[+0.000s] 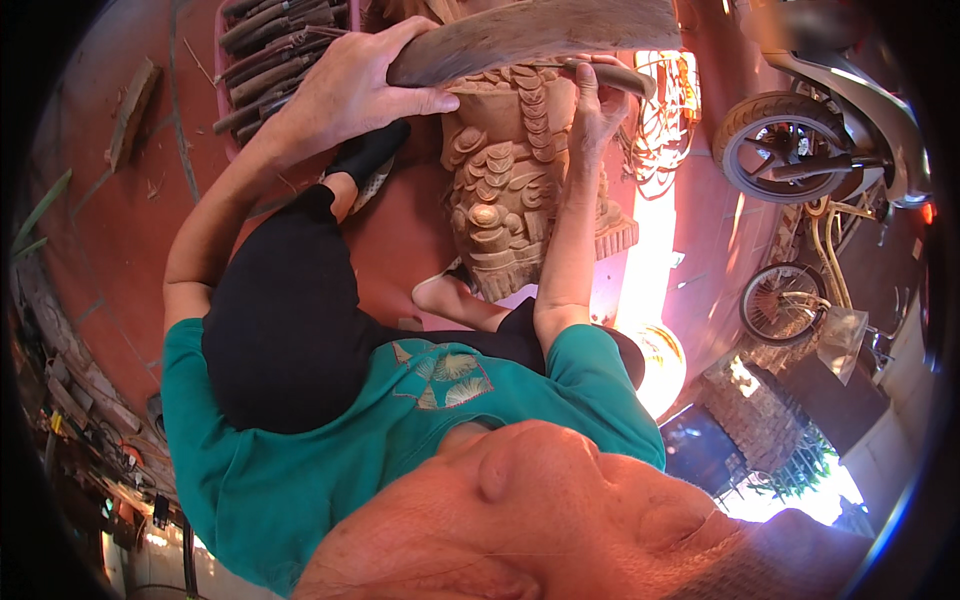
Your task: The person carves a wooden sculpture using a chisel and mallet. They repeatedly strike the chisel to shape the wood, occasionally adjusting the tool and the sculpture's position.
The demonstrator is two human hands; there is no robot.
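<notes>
A carved wooden figure (500, 205), with rows of coin-like discs, stands upright on the floor in front of my legs. My left hand (350, 90) is wrapped around the narrow end of a wooden mallet (540, 38), a thick, slightly curved club. The mallet stretches rightward over the top of the carving and hides part of it. At the carving's upper right, my right hand (597, 110) is closed on a chisel (630, 80) by its rounded handle. Its thin shaft points left, under the mallet; where the tip rests is hidden.
A pink crate (355, 18) full of wooden-handled tools lies at the upper left on the red tiles. Further left is a wood offcut (133, 115). To the right stand a motorbike (790, 145) and a bicycle (785, 303). Strong sunlight washes out the floor beside the carving.
</notes>
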